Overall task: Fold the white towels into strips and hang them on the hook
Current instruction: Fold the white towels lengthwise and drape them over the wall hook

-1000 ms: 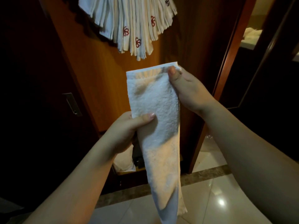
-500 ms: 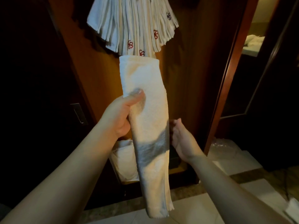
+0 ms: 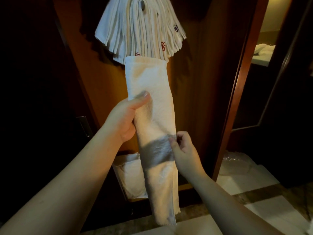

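The left hand [image 3: 124,119] grips the folded white towel [image 3: 153,119] on its left edge in the upper half, thumb pressed flat across the front and fingers hidden behind the cloth. The right hand [image 3: 183,152] pinches the towel's right edge lower down, thumb and fingertips closed on the layered fold. Between them the towel hangs as a long narrow strip, its top standing up just below the bundle of hung towels [image 3: 140,29], its bottom end dangling free near the floor [image 3: 250,177].

It looks like soft, light terry: limp, not slippery, nothing to break, but the layers would likely slide apart if held loosely. A good hold is probably near the middle of the strip, both edges pinched together, so the halves drape evenly over the hook [image 3: 142,4], which shows dark at the top of the bundle on the wooden panel [image 3: 105,77]. Lower left, more white cloth lies in a bin [image 3: 130,177].
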